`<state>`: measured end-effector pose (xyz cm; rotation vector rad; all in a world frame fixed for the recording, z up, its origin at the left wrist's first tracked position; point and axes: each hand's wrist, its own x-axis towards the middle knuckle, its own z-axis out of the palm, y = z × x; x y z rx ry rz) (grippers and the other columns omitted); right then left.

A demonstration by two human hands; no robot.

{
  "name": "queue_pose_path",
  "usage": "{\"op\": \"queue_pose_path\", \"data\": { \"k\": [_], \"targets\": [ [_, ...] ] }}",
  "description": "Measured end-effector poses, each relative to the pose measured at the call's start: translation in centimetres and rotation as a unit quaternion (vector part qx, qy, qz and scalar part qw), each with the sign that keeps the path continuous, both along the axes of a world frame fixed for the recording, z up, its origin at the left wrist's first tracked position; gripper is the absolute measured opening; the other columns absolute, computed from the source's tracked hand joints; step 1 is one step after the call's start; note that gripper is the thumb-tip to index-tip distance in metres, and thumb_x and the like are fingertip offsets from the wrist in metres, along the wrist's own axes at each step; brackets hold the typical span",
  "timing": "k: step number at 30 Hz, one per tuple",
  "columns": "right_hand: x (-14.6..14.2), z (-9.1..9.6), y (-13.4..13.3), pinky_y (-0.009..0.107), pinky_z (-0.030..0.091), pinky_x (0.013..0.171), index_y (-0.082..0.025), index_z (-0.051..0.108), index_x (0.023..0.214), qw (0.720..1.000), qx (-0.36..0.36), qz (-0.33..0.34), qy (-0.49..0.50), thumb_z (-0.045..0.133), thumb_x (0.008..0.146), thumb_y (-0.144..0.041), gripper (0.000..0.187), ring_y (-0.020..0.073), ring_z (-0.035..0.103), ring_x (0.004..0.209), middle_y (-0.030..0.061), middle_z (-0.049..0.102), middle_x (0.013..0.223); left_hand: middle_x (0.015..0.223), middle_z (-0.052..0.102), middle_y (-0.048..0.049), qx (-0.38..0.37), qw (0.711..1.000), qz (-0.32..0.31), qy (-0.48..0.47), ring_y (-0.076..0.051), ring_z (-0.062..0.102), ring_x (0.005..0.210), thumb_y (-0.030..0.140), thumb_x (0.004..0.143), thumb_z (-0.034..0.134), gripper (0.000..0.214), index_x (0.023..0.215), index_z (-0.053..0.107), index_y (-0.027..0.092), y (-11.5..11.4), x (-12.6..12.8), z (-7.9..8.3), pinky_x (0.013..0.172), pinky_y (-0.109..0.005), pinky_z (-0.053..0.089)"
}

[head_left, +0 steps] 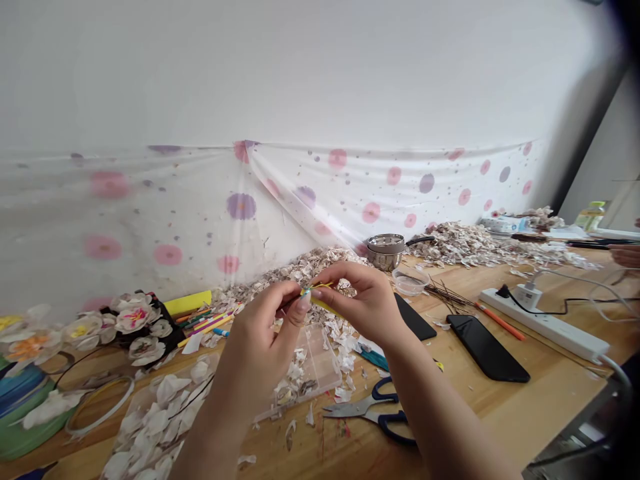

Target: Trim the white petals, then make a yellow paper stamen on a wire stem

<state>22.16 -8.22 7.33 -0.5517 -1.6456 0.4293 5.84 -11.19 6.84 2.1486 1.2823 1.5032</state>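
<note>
My left hand (270,333) is closed in a pinch, thumb against fingers, on a small white and bluish piece (305,292) too small to name. A thin yellow strand (323,285) runs from that piece towards my right hand (360,300), whose thumb and fingers are also pinched together at the strand. Both hands are raised above the table, close to each other. Beneath them lies a clear plastic compartment box (327,363) with whitish flakes in it. Blue-handled scissors (367,408) rest on the table below my right wrist, blades slightly apart.
Whitish petal-like flakes (460,245) are heaped along the wall. White flowers (133,317) and colored pens (213,320) sit on the left. Near a metal bowl (385,253) on the right are a phone (487,347) and a power strip (550,327). Another person's hand (626,255) shows at the right edge.
</note>
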Motion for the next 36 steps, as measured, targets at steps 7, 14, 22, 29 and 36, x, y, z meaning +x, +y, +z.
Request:
{"op": "queue_pose_path", "data": {
  "k": [7,14,22,29,36],
  "targets": [
    [-0.5,0.1,-1.0,0.027,0.053,0.063,-0.021,0.073,0.079,0.998,0.055,0.01,-0.011,0.073,0.081,-0.021,0.002,0.0143,0.066,0.068,0.0024,0.073,0.074,0.065,0.052,0.0033,0.036,0.997,0.025,-0.057,-0.013,0.047,0.061,0.033,0.093,0.05,0.021,0.079,0.06,0.022,-0.8,0.3,-0.1,0.06,-0.025,0.038],
    [-0.4,0.1,-1.2,0.027,0.053,0.064,-0.022,0.074,0.08,0.999,0.028,0.027,-0.001,0.075,0.079,-0.02,0.002,0.0147,0.067,0.07,0.0019,0.074,0.076,0.064,0.051,0.0031,0.026,0.998,0.036,-0.04,-0.014,0.047,0.06,0.036,0.092,0.051,0.022,0.077,0.059,0.022,-1.2,-0.1,0.1,0.06,-0.027,0.037],
    [0.1,0.2,-1.1,0.029,0.053,0.068,-0.022,0.074,0.082,0.997,0.034,0.069,-0.022,0.074,0.08,-0.02,0.003,0.0155,0.067,0.073,0.0021,0.074,0.078,0.061,0.045,0.0035,-0.094,0.991,-0.011,-0.09,-0.015,0.043,0.059,0.049,0.089,0.052,0.03,0.075,0.056,0.022,-1.8,-0.1,0.4,0.052,-0.026,0.032],
    [0.2,0.0,-1.0,0.028,0.053,0.069,-0.021,0.073,0.081,0.996,0.021,0.085,-0.007,0.075,0.08,-0.02,0.003,0.0148,0.066,0.073,0.0023,0.073,0.077,0.06,0.043,0.0051,-0.123,0.986,-0.056,-0.102,-0.012,0.038,0.053,0.055,0.087,0.054,0.033,0.077,0.057,0.023,-2.0,-0.2,0.8,0.047,-0.024,0.031],
    [-0.1,0.1,-1.5,0.028,0.055,0.067,-0.02,0.072,0.081,0.995,0.041,0.089,-0.013,0.074,0.082,-0.027,0.008,0.0145,0.067,0.07,0.0022,0.073,0.075,0.058,0.041,0.0052,-0.109,0.986,-0.047,-0.121,-0.012,0.037,0.052,0.05,0.084,0.058,0.03,0.074,0.059,0.022,-2.7,0.6,0.9,0.047,-0.024,0.03]
  ]
}}
